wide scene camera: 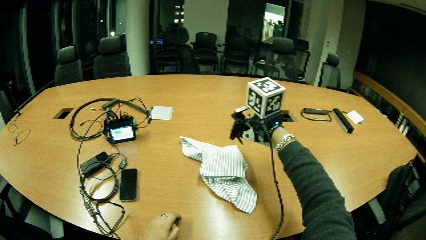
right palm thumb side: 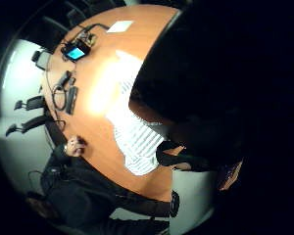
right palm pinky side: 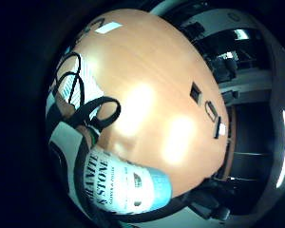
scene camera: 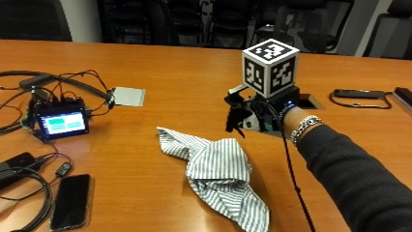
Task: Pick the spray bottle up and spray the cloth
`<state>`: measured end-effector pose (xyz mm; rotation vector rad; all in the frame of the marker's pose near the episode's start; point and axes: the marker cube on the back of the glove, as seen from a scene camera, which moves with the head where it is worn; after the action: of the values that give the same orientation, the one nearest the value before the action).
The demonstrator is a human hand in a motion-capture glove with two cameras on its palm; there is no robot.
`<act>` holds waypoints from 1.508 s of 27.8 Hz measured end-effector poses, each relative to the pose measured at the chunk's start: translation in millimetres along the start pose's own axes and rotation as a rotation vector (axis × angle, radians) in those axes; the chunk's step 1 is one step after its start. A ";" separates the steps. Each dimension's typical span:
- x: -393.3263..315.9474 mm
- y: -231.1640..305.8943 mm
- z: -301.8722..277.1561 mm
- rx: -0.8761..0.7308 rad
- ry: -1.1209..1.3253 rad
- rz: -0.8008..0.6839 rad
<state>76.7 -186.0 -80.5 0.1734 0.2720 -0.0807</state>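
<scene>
Table: broad oval wooden table (scene camera: 193, 72) with a smooth orange-brown top that shows bright glare patches.
Cloth: crumpled white cloth with thin dark stripes (scene camera: 215, 169), soft and folded on itself, lying flat on the table near the person's edge, one corner pointing toward the small screen.
Hand: black-gloved right hand (scene camera: 254, 116) raised above the table just beyond the cloth, its fingers curled round the bottle.
Bottle: spray bottle with a white printed label and pale blue body (right palm pinky side: 128, 187), cylindrical; it fills the edge of the little-finger palm view, close against the palm. In the outside view only its dark spray head (scene camera: 235, 113) shows past the glove, facing the cloth's side.
Label: large black capitals, partly cut off; "STONE" is readable, the rest too small to make out.
Hidden: the thumb-side palm view is mostly blocked by a dark mass close to the camera; I cannot tell what it is. The bottle's lower body is covered by the hand in both outside views.
Other items: small device with a lit teal screen (scene camera: 61, 123) amid black cables, a flat black phone (scene camera: 69, 200), a grey square pad (scene camera: 126, 96).
</scene>
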 end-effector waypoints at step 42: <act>-85.7 -35.3 -35.2 0.204 -0.153 -0.028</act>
<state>-18.4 -209.5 -96.0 0.3640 0.1129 -0.1486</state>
